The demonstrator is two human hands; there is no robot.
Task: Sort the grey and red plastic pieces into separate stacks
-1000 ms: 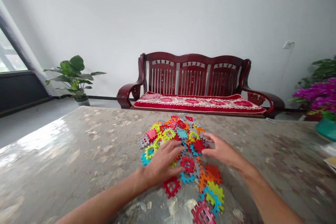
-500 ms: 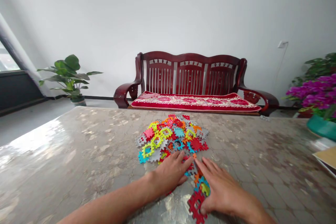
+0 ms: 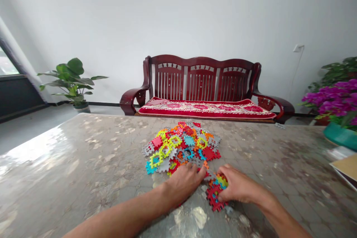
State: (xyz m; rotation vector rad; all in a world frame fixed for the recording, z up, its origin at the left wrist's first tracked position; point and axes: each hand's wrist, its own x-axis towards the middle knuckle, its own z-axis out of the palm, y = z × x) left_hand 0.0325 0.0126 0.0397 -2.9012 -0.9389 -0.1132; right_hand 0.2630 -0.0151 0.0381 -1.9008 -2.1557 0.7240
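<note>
Curling around a small cluster of notched plastic tiles point(image 3: 215, 195), the right hand point(image 3: 237, 186) has its thumb against a red one at the near end, fingers bent over the far side, the grip mostly closed! Lime, orange and blue show in there too, peeking out between thumb and fingers, and all of it sits low on the near part of the patterned table point(image 3: 106, 167).

Over to the left hand point(image 3: 187, 179): half curled, palm down, fingertips at the near edge of the big heap of tiles point(image 3: 181, 143). Is it holding anything? Cannot tell, the fingers cover that spot. A small orange piece point(image 3: 205, 164) pokes up just beyond, in the gap between the 2 hands.

And what a heap, spread across the middle of the table! Lime frames point(image 3: 156, 160) lie along its left side, a blue tile point(image 3: 151, 168) at the near left corner, a solid red tile point(image 3: 210, 154) out on the right.

Beyond the table stands a dark red wooden bench point(image 3: 200, 62), 3 slatted panels in its back, a red floral mat point(image 3: 206, 109) along the seat. Purple flowers point(image 3: 334, 97) in a teal pot point(image 3: 341, 135) fill the right side.
</note>
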